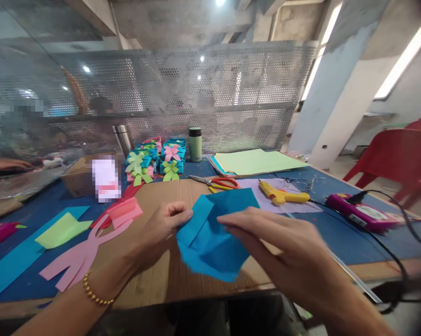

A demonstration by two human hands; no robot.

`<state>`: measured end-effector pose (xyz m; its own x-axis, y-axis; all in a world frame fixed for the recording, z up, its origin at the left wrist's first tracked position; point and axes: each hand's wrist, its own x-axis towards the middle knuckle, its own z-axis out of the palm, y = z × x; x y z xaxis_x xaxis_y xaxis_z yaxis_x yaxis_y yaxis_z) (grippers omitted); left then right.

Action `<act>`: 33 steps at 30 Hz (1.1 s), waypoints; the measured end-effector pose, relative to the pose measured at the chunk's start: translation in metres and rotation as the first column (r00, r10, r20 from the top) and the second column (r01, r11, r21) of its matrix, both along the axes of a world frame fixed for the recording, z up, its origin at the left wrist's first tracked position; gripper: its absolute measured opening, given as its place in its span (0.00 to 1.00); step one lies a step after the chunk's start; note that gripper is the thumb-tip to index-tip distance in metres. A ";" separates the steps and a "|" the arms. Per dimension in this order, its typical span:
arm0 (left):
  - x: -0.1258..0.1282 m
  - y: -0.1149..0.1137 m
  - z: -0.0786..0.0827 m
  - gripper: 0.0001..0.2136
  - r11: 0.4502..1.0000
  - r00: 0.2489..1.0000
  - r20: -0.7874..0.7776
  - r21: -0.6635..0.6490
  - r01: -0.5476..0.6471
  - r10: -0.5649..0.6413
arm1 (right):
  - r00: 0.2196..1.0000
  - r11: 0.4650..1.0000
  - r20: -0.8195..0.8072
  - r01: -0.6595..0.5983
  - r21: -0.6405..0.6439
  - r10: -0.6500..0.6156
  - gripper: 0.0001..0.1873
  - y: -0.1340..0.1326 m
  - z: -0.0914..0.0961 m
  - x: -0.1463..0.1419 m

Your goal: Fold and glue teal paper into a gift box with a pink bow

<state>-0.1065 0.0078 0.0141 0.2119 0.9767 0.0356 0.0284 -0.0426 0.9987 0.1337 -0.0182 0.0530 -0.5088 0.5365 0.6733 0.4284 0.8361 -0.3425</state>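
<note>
A folded piece of blue paper [210, 238] is held over a brown cardboard sheet [150, 280] on the table. My left hand [161, 228] pinches its left edge with fingers closed. My right hand [280, 247] lies across the paper's right side, fingers stretched out along its upper fold and pressing on it. A gold bead bracelet sits on my left wrist.
Pink paper cut-outs [87, 247], a light green scrap [61, 228] and a blue strip [17, 261] lie at the left. Scissors [214, 183], a yellow glue gun [282, 195], a pink device [361, 212] with cable, green paper sheets [256, 161], finished flower boxes [157, 161], two flasks and a red chair [396, 158] are beyond.
</note>
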 end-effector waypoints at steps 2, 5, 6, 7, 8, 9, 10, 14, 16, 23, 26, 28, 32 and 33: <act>0.000 -0.001 -0.002 0.17 0.998 0.998 0.066 -0.062 0.001 0.003 | 0.969 0.967 -0.130 0.226 0.120 -0.210 0.12 -0.006 0.004 0.027; -0.002 -0.001 -0.009 0.17 0.993 0.994 0.109 -0.122 0.004 0.010 | 0.773 0.770 -0.204 0.628 0.115 -0.600 0.10 0.007 0.005 0.071; -0.003 0.000 -0.012 0.18 0.990 0.993 0.121 -0.140 -0.001 0.018 | 0.742 0.737 -0.137 0.670 0.095 -0.657 0.10 0.017 0.004 0.085; -0.005 0.001 -0.015 0.18 0.988 0.992 0.125 -0.153 -0.007 0.027 | 0.714 0.710 -0.016 0.698 0.098 -0.700 0.11 0.029 0.002 0.097; -0.007 0.003 -0.017 0.18 0.987 0.992 0.121 -0.158 -0.008 0.028 | 0.665 0.674 0.108 0.727 0.130 -0.739 0.12 0.041 0.000 0.107; -0.008 0.005 -0.020 0.18 0.988 0.993 0.113 -0.154 -0.009 0.027 | 0.595 0.647 0.277 0.744 0.167 -0.755 0.15 0.055 -0.002 0.114; -0.009 0.007 -0.021 0.18 0.990 0.995 0.102 -0.143 -0.008 0.022 | 0.515 0.648 0.459 0.735 0.197 -0.724 0.18 0.068 -0.004 0.119; -0.009 0.007 -0.018 0.20 0.995 0.994 0.084 -0.067 -0.069 0.074 | 0.456 0.705 0.665 0.692 0.152 -0.591 0.15 0.111 -0.015 0.120; -0.007 0.005 -0.013 0.19 0.995 0.993 0.075 -0.049 -0.090 0.093 | 0.435 0.714 0.721 0.690 0.118 -0.539 0.12 0.125 -0.021 0.117; -0.003 0.006 -0.004 0.18 0.997 0.996 0.015 -0.004 -0.083 0.083 | 0.360 0.703 0.769 0.693 0.158 -0.528 0.16 0.148 -0.033 0.120; -0.003 0.006 -0.001 0.18 0.997 0.997 0.001 0.010 -0.077 0.077 | 0.318 0.684 0.780 0.705 0.186 -0.540 0.14 0.154 -0.034 0.123; -0.003 0.007 0.000 0.18 0.996 0.996 -0.013 0.041 -0.084 0.084 | 0.308 0.685 0.779 0.699 0.205 -0.547 0.13 0.155 -0.034 0.125; -0.005 0.010 0.000 0.18 0.981 0.984 -0.096 0.138 -0.134 0.148 | 0.470 0.731 0.673 0.665 0.156 -0.571 0.12 0.146 -0.037 0.128; -0.005 0.011 -0.001 0.18 0.977 0.979 -0.123 0.160 -0.144 0.165 | 0.557 0.741 0.589 0.662 0.111 -0.586 0.11 0.141 -0.038 0.128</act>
<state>-0.1117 0.0186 0.0129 0.0714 0.9838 0.1646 0.1804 -0.1750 0.9679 0.2617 0.1229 0.0154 -0.2655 0.9165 0.2993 0.9640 0.2561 0.0712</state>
